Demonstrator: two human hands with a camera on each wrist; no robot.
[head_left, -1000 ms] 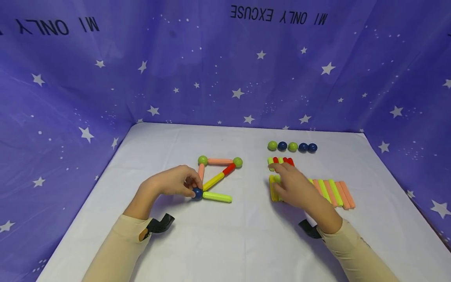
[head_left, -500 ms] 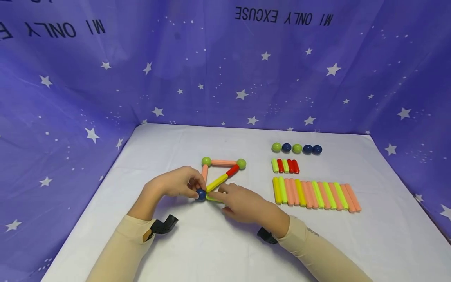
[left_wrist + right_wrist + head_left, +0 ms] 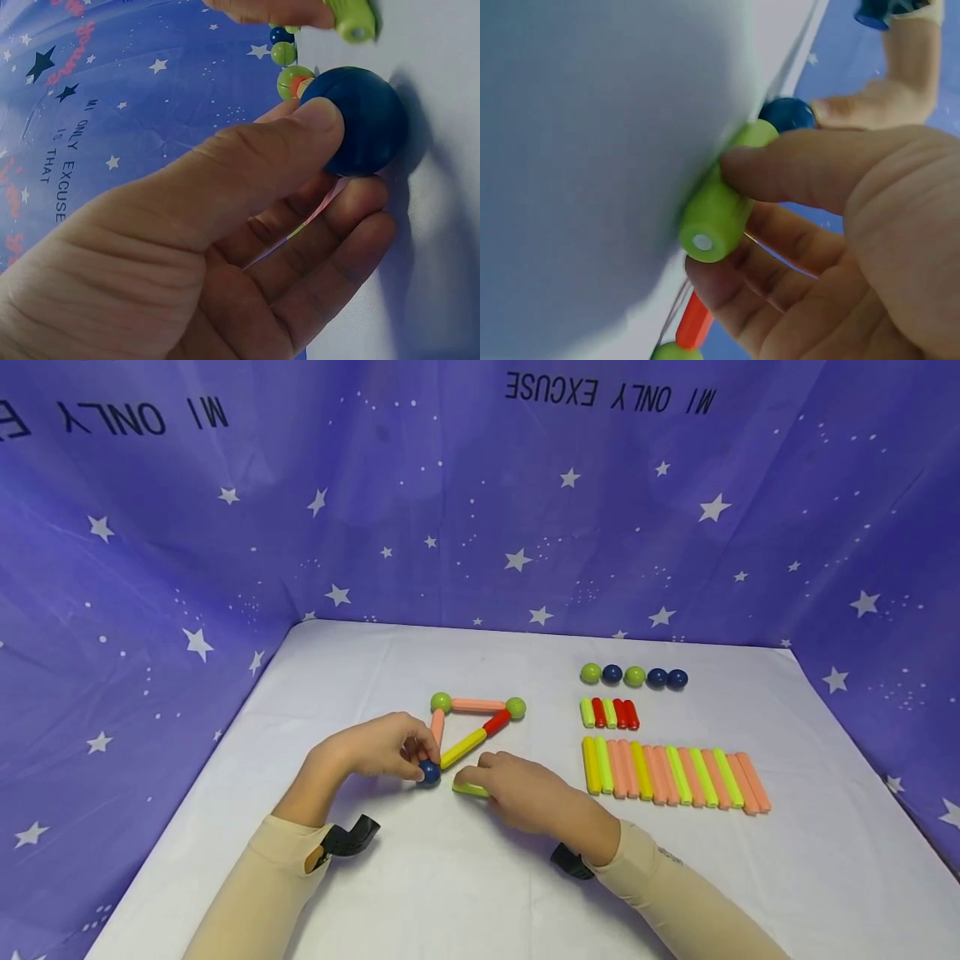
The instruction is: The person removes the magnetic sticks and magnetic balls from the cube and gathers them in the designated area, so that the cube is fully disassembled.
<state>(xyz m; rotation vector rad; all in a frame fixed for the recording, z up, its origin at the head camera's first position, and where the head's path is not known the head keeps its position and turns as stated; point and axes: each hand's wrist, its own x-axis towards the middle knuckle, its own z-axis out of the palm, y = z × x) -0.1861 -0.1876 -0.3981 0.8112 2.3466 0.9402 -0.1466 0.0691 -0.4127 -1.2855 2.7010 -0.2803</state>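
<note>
My left hand (image 3: 381, 747) pinches a dark blue ball (image 3: 430, 772) between thumb and fingers, low on the white cloth. In the left wrist view the thumb lies over one side of this ball (image 3: 371, 124). My right hand (image 3: 534, 793) grips a yellow-green magnetic stick (image 3: 469, 790), with a small gap between stick and ball. A pale metal end shows on the stick (image 3: 714, 217) in the right wrist view. Behind the hands, two green balls (image 3: 441, 702) are joined by a salmon stick (image 3: 477, 705). A yellow stick (image 3: 462, 749) and a red one (image 3: 497, 722) form a diagonal.
To the right lies a row of long sticks (image 3: 660, 773) in yellow, green and salmon. Behind it are short red and green sticks (image 3: 610, 713), then a line of green and blue balls (image 3: 635, 676). A purple starry curtain (image 3: 450, 527) surrounds the table (image 3: 450, 893).
My right hand has come left from the stick rows to the yellow-green stick and drawn it slightly away from the blue ball. My left hand has stayed at the ball.
</note>
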